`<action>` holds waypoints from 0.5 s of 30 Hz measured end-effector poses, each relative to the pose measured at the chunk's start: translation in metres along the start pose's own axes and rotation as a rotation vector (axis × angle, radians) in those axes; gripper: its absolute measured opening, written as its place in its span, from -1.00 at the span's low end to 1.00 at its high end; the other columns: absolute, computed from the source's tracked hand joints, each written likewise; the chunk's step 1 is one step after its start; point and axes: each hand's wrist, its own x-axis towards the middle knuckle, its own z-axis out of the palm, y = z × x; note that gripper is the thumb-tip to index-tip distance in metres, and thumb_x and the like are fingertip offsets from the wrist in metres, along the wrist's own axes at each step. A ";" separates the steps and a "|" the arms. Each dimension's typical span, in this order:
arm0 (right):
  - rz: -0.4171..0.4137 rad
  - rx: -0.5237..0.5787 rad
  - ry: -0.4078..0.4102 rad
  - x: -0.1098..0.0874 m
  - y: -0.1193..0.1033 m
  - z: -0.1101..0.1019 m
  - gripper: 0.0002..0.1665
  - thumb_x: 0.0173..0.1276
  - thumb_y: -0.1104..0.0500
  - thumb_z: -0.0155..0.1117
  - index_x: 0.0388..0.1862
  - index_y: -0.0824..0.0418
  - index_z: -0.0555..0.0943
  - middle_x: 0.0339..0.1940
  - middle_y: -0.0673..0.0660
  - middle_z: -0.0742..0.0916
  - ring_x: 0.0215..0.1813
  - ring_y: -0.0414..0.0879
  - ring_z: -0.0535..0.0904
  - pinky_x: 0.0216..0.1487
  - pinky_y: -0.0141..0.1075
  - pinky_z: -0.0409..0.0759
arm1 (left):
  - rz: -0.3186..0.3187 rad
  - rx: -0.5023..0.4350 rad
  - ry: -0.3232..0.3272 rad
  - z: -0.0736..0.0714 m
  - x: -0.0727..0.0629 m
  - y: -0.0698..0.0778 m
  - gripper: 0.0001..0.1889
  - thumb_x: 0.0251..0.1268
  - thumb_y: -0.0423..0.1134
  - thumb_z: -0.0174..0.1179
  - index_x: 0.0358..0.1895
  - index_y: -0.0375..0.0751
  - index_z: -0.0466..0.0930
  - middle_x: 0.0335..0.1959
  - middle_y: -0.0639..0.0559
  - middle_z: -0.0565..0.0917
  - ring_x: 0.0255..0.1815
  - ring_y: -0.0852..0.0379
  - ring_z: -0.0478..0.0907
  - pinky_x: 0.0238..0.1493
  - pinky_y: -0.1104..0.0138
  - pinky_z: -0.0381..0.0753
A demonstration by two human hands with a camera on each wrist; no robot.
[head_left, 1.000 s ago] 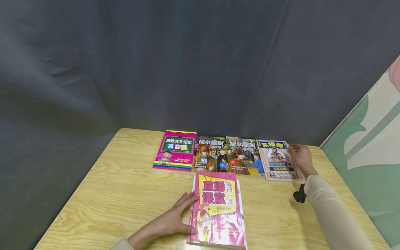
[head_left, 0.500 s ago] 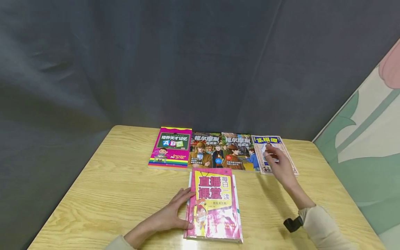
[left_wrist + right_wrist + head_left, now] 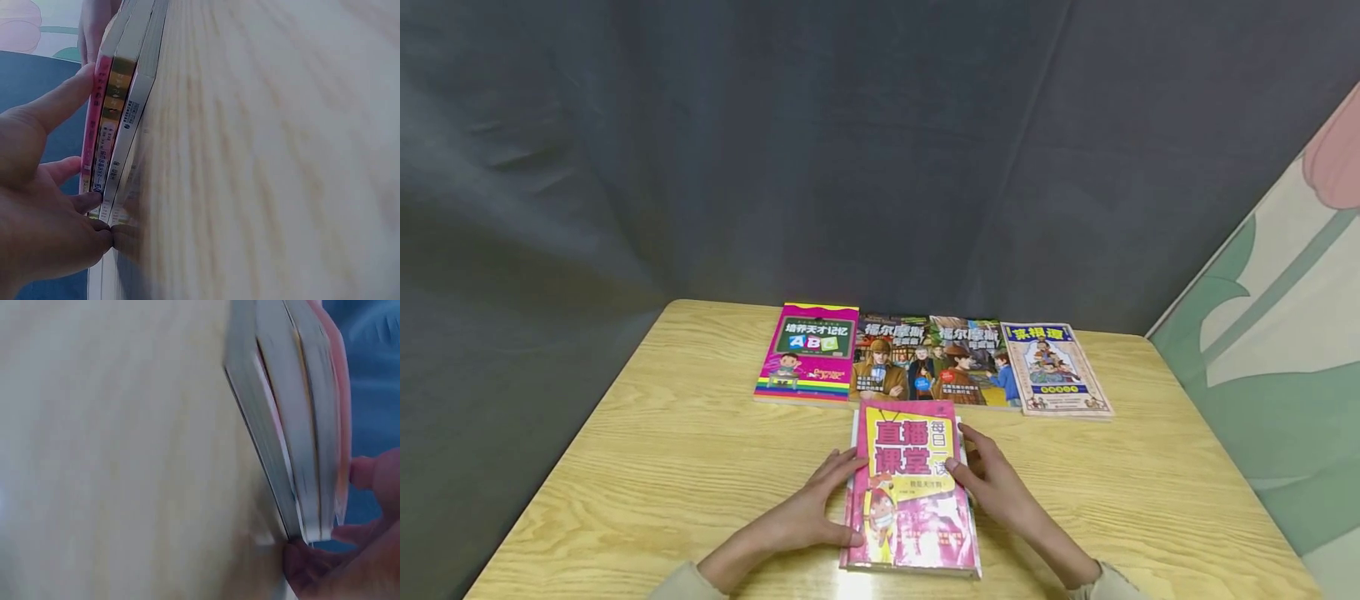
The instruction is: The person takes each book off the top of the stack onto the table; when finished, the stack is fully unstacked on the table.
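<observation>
A stack of several books, with a glossy pink book (image 3: pixel 917 517) on top, lies at the front of the table. My left hand (image 3: pixel 801 517) rests against its left side, thumb and fingers spread along the spines (image 3: pixel 106 137). My right hand (image 3: pixel 1000 487) is at the upper right side of the stack, thumb over the pink cover. In the right wrist view, the right fingers (image 3: pixel 309 565) curl at the lower edge of the page block (image 3: pixel 294 412), close to the table.
Behind the stack, side by side, lie a magenta ABC book (image 3: pixel 808 354), two detective-cover books (image 3: pixel 883 367) (image 3: pixel 973 367) and a pale book with a blue title (image 3: pixel 1056 371). A dark curtain (image 3: pixel 850 150) hangs behind the wooden table (image 3: pixel 685 433).
My right hand has left the pale book at the back right and come down to the right side of the stack. The left hand stays at the stack; the head view shifts slightly.
</observation>
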 end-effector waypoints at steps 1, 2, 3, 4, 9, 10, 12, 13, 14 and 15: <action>-0.001 -0.017 0.000 -0.002 0.000 0.003 -0.20 0.41 -0.02 0.19 0.48 0.31 0.17 0.27 0.38 0.45 0.17 0.18 0.48 0.08 -0.02 0.57 | -0.001 0.002 0.001 0.000 0.000 0.000 0.01 -0.08 -0.04 0.48 0.51 0.09 0.10 0.57 -0.01 -0.08 0.55 -0.20 -0.34 0.30 -0.41 -0.20; -0.006 -0.035 0.001 -0.004 0.000 0.005 -0.17 0.41 -0.05 0.19 0.49 0.30 0.15 0.32 0.39 0.41 0.22 0.21 0.42 0.15 0.04 0.52 | 0.000 0.003 0.002 0.000 0.000 0.000 0.02 -0.08 -0.04 0.48 0.51 0.08 0.10 0.57 -0.02 -0.09 0.55 -0.20 -0.34 0.30 -0.41 -0.20; -0.009 -0.058 0.006 -0.005 -0.001 0.007 -0.16 0.41 -0.07 0.18 0.49 0.29 0.14 0.37 0.40 0.36 0.28 0.24 0.36 0.23 0.12 0.44 | 0.001 0.004 0.002 0.000 0.000 0.000 0.02 -0.09 -0.04 0.48 0.51 0.08 0.10 0.57 -0.02 -0.09 0.55 -0.20 -0.34 0.29 -0.41 -0.20; -0.009 -0.083 0.011 -0.007 -0.001 0.009 -0.14 0.40 -0.09 0.18 0.50 0.28 0.13 0.42 0.39 0.31 0.32 0.25 0.29 0.30 0.16 0.35 | 0.004 0.005 0.003 0.000 0.000 0.000 0.02 -0.09 -0.04 0.48 0.51 0.07 0.10 0.57 -0.02 -0.09 0.55 -0.20 -0.34 0.29 -0.41 -0.19; -0.004 -0.120 0.028 -0.013 -0.004 0.015 -0.03 0.35 -0.12 0.24 0.52 0.32 0.07 0.48 0.38 0.23 0.39 0.27 0.19 0.37 0.20 0.20 | 0.007 -0.004 -0.002 -0.001 0.000 0.000 0.02 -0.08 -0.05 0.48 0.51 0.08 0.09 0.57 0.00 -0.11 0.55 -0.20 -0.33 0.31 -0.39 -0.17; -0.003 -0.119 0.035 -0.013 -0.004 0.015 -0.02 0.34 -0.11 0.25 0.52 0.32 0.06 0.48 0.38 0.23 0.39 0.27 0.19 0.37 0.19 0.21 | 0.008 -0.009 -0.005 -0.001 0.000 0.001 0.02 -0.07 -0.05 0.48 0.51 0.09 0.08 0.58 -0.01 -0.11 0.54 -0.21 -0.33 0.31 -0.38 -0.17; -0.003 -0.095 0.044 -0.013 -0.003 0.016 -0.02 0.33 -0.04 0.29 0.52 0.33 0.05 0.45 0.39 0.26 0.38 0.28 0.22 0.37 0.17 0.23 | 0.008 -0.018 -0.008 0.000 0.000 0.001 0.02 -0.06 -0.07 0.47 0.52 0.09 0.08 0.57 -0.02 -0.12 0.54 -0.22 -0.33 0.31 -0.38 -0.16; -0.001 -0.077 0.047 -0.012 -0.002 0.016 -0.02 0.32 0.00 0.31 0.52 0.32 0.04 0.43 0.39 0.31 0.36 0.27 0.25 0.37 0.15 0.25 | 0.008 -0.020 -0.008 0.000 0.000 0.002 0.02 -0.05 -0.07 0.47 0.52 0.09 0.07 0.57 -0.03 -0.12 0.54 -0.23 -0.33 0.31 -0.39 -0.16; 0.002 -0.061 0.048 -0.012 -0.002 0.015 -0.02 0.32 0.04 0.31 0.53 0.31 0.03 0.40 0.38 0.35 0.33 0.26 0.30 0.34 0.12 0.31 | 0.008 -0.020 -0.008 0.000 -0.001 0.002 0.02 -0.04 -0.07 0.47 0.52 0.09 0.05 0.57 -0.04 -0.12 0.54 -0.23 -0.34 0.30 -0.40 -0.16; 0.007 -0.036 0.048 -0.012 -0.001 0.015 -0.03 0.31 0.09 0.32 0.53 0.30 0.03 0.37 0.37 0.38 0.30 0.25 0.35 0.32 0.09 0.36 | 0.006 -0.021 -0.007 0.000 -0.001 0.002 0.02 -0.03 -0.07 0.46 0.53 0.09 0.04 0.57 -0.04 -0.13 0.54 -0.23 -0.34 0.30 -0.40 -0.16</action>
